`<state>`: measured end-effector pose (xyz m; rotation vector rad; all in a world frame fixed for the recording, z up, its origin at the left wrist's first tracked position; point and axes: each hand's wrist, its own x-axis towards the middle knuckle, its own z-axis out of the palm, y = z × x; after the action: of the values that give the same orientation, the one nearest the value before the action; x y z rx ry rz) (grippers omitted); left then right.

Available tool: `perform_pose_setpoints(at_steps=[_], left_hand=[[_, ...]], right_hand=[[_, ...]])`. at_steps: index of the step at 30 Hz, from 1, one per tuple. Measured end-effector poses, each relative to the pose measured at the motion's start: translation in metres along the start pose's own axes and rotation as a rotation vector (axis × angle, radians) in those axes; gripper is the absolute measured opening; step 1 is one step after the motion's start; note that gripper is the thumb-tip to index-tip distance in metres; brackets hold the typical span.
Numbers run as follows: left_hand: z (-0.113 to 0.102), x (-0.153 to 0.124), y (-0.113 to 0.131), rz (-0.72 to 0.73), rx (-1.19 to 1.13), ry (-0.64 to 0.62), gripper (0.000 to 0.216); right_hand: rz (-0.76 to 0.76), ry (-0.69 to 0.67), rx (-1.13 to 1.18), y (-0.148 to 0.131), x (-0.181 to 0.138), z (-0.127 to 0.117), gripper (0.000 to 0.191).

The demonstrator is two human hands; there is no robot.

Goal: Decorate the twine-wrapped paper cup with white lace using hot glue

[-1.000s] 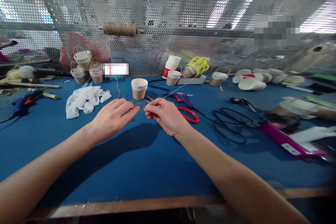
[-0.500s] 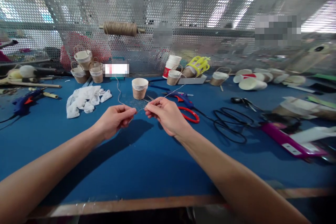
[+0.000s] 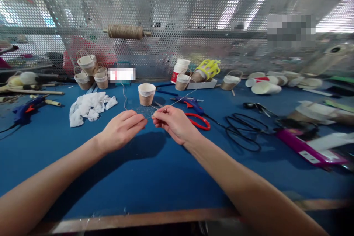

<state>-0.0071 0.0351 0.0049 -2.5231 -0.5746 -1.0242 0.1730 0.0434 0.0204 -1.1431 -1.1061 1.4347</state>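
A thin strand of twine (image 3: pixel 125 97) hangs down at the back of the table and runs behind my left hand (image 3: pixel 124 127). That hand's fingers lie straight and pressed together; its thumb is hidden behind them, with the twine at the fingers. My right hand (image 3: pixel 173 121) pinches the twine between thumb and fingertips, just right of the left fingertips. From the right hand the twine's loose end (image 3: pixel 182 98) sticks up to the right. Behind both hands stands a small brown cup with a white rim (image 3: pixel 146 96). Red-handled scissors (image 3: pixel 200 121) lie beside my right hand.
A twine spool (image 3: pixel 125 32) hangs on the perforated metal screen. Handled cups (image 3: pixel 101 79) stand back left, behind crumpled white cloth (image 3: pixel 90 107). Blue glue guns (image 3: pixel 193 105) lie right and left (image 3: pixel 27 110). A black cable (image 3: pixel 243 132) and purple power strip (image 3: pixel 306 147) lie right.
My left hand has turned from a thumb-and-finger pinch to straight fingers, its back showing more. My right hand keeps its pinch, nearly in place. The cup and tools have not moved.
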Motion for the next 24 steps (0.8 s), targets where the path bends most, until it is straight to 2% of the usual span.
perform_pose_setpoints(at_steps=[1,4,5,7,10,13,14,16,18,19,21,24], left_hand=[[0.002,-0.001,0.001,-0.165,-0.156,0.019,0.011],[0.008,-0.002,0.005,-0.783,-0.7,0.047,0.009],[0.01,-0.002,0.006,-0.93,-0.841,0.035,0.012],[0.014,-0.002,0.007,-1.054,-1.002,-0.015,0.019],[0.015,-0.001,0.002,-1.088,-1.081,-0.044,0.019],[0.001,0.001,-0.009,-1.012,-1.015,0.0,0.022],[-0.005,0.002,-0.012,-0.829,-0.834,0.033,0.028],[-0.016,0.005,-0.017,-0.426,-0.343,0.043,0.024],[-0.022,0.007,-0.018,-0.073,-0.047,-0.053,0.022],[-0.021,0.008,-0.016,0.034,0.055,-0.1,0.024],[-0.017,0.007,-0.012,0.135,0.171,-0.159,0.027],[-0.008,0.002,-0.007,0.153,0.197,-0.124,0.025]], right_hand=[[-0.018,0.005,-0.008,0.0,-0.001,0.001,0.013],[-0.089,0.031,-0.029,0.002,-0.003,0.002,0.012],[-0.127,0.042,-0.041,0.002,-0.004,0.003,0.012],[-0.186,0.058,-0.064,0.003,-0.004,0.003,0.013],[-0.172,0.067,-0.071,0.002,-0.001,0.001,0.013],[-0.098,0.078,-0.039,0.001,0.006,-0.005,0.012],[-0.083,0.082,-0.027,0.0,0.008,-0.006,0.012],[-0.062,0.089,-0.006,0.0,0.011,-0.009,0.013],[-0.049,0.088,0.003,0.0,0.011,-0.009,0.013],[-0.045,0.085,0.002,0.0,0.011,-0.008,0.013],[-0.041,0.076,-0.007,0.002,0.009,-0.005,0.013],[-0.051,0.06,-0.026,0.002,0.004,-0.001,0.014]])
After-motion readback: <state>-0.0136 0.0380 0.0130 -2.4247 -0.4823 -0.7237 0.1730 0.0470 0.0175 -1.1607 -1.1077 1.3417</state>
